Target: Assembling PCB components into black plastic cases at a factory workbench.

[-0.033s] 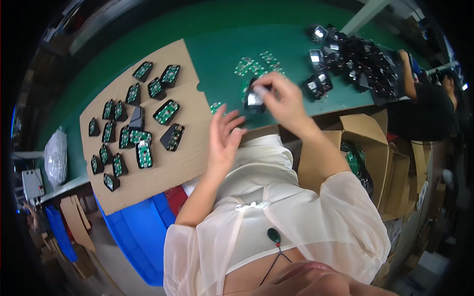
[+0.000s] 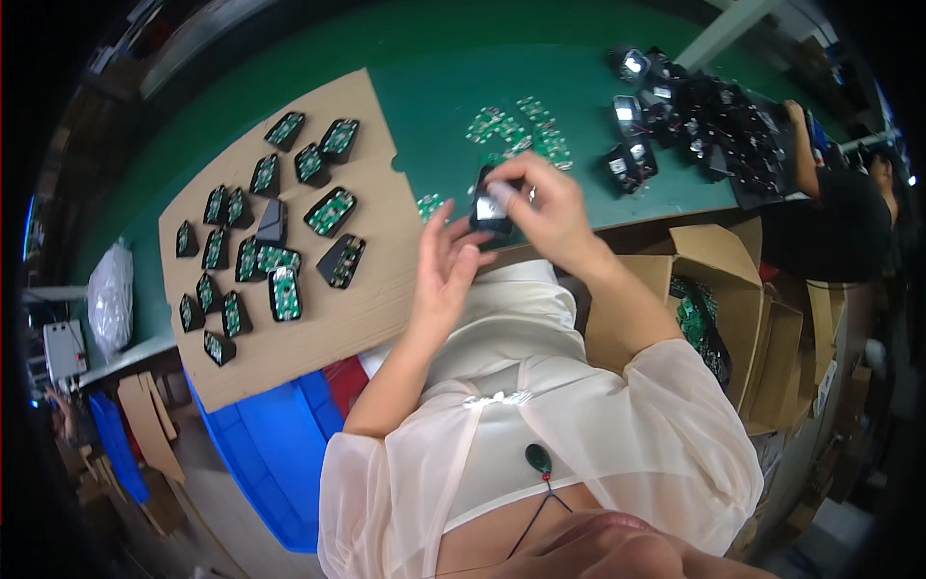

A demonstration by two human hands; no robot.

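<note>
In my right hand (image 2: 548,210) is a small black plastic housing (image 2: 493,216) with a bright, shiny face, gripped between thumb and fingers above the near edge of the table. My left hand (image 2: 448,259) is just to its left, fingers spread and palm partly up. Its fingertips come close to the housing; whether they touch it I cannot tell. Loose green circuit boards (image 2: 548,137) lie just beyond my right hand, and a small group of boards (image 2: 429,206) is past my left fingertips. Several black housings with green boards in them (image 2: 330,211) rest on a cardboard sheet (image 2: 381,280).
A heap of black housings with wires (image 2: 709,121) covers the table's right side, near another person's arm (image 2: 800,145). Below the edge stands an open carton (image 2: 719,253) containing green boards. A blue bin (image 2: 265,454) sits under the cardboard; a plastic-wrapped bundle (image 2: 111,299) is far left.
My right hand has brought the housing slightly down and left, closer to my left hand. My left hand has shifted a little to the right. The view has moved slightly.
</note>
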